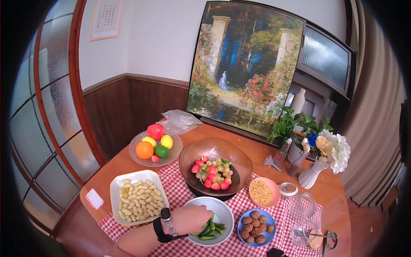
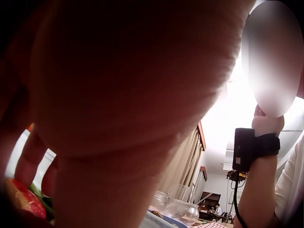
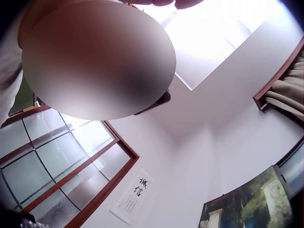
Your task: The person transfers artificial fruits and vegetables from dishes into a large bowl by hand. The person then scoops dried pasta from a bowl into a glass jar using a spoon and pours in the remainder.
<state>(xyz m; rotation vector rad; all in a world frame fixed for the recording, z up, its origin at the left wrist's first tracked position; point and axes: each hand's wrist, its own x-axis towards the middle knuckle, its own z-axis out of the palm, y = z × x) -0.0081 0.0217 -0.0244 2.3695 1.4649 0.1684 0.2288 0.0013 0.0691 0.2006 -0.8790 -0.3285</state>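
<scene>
My left hand (image 1: pixel 195 217), with a watch and black strap at its wrist, reaches over a white bowl (image 1: pixel 229 210) with green peppers (image 1: pixel 210 233). Its fingertips are down by the peppers. In the left wrist view, the palm side fills much of the picture. A red thing (image 2: pixel 26 198) with some green beside it shows next to the fingers (image 2: pixel 29 161); I cannot tell whether they hold it. My right hand (image 2: pixel 268 124) is raised high beside a blurred area, its wrist carrying a black camera. Only fingertips (image 3: pixel 190 3) of it appear along the right wrist view's top edge.
Around the bowl are a peanut tray (image 1: pixel 114 197), a brown glass bowl (image 1: pixel 242 165) of strawberries and grapes, a fruit plate (image 1: pixel 136 158), a blue plate (image 1: pixel 272 222) of walnuts, and a pink bowl (image 1: pixel 277 195). Glass jars (image 1: pixel 299 233) and vases (image 1: pixel 309 177) stand at right.
</scene>
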